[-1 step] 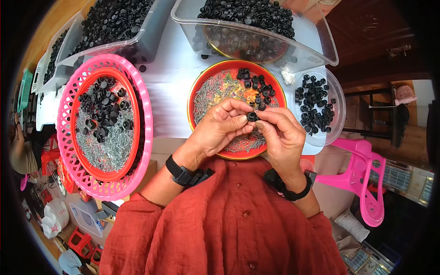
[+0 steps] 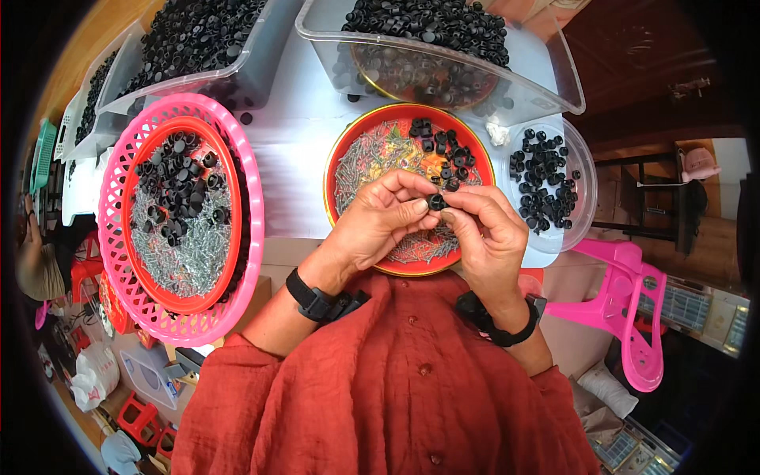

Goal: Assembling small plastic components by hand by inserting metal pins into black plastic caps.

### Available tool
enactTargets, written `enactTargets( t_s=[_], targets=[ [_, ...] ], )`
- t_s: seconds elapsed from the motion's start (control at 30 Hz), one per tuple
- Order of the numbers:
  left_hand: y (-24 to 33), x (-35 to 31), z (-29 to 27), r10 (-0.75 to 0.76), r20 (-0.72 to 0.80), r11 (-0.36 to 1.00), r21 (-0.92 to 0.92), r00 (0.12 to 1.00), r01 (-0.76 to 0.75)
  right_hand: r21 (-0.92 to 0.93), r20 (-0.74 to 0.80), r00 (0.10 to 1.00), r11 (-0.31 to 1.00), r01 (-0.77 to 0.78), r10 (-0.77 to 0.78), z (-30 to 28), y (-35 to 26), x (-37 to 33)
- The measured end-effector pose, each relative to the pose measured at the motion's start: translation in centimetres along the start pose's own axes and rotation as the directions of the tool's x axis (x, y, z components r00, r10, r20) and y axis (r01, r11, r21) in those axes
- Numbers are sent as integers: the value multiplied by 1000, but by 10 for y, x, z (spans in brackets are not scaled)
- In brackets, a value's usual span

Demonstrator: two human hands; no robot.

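Between my two hands, above a round red tray (image 2: 331,170) with a gold rim, is a small black round plastic part (image 2: 436,203). My left hand (image 2: 381,218) pinches it from the left with thumb and forefinger. From the right, the thumb and fingertips of my right hand (image 2: 488,233) close on the same part. Beneath the hands, the tray holds many loose metal screws (image 2: 370,162), and a group of black plastic parts (image 2: 460,156) lies at its far right. Whether a screw sits in the held part is too small to tell.
Left of the tray, a pink lattice basket (image 2: 116,170) holds a red tray (image 2: 131,190) of screws and black parts. A clear round tub (image 2: 584,207) of black parts stands to the right. Clear bins (image 2: 546,83) full of black pieces line the back. A pink plastic stool (image 2: 621,273) is at the right.
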State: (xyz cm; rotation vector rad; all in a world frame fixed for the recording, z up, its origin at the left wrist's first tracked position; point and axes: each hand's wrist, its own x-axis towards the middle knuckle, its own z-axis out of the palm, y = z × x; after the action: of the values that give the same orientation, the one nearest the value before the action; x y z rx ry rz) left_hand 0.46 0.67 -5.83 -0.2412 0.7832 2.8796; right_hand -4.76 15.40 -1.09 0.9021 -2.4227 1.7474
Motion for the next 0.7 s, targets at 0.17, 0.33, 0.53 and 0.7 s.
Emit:
enactTargets(
  t_s=[0.17, 0.33, 0.53, 0.7],
  targets=[
    [-3, 1, 3, 124, -12, 976, 184, 992, -120, 122, 16, 993, 986, -115, 113, 1, -3, 1],
    [-7, -1, 3, 276, 48, 854, 445, 960, -268, 405, 149, 928, 835, -373, 342, -6, 9, -1],
    [-5, -2, 11, 319, 15, 846, 447, 948, -291, 512, 191, 891, 732, -449, 412, -6, 10, -4],
    [-4, -2, 13, 322, 14, 848, 440, 947, -295, 638, 266, 794, 517, -570, 547, -7, 14, -7]
  ],
)
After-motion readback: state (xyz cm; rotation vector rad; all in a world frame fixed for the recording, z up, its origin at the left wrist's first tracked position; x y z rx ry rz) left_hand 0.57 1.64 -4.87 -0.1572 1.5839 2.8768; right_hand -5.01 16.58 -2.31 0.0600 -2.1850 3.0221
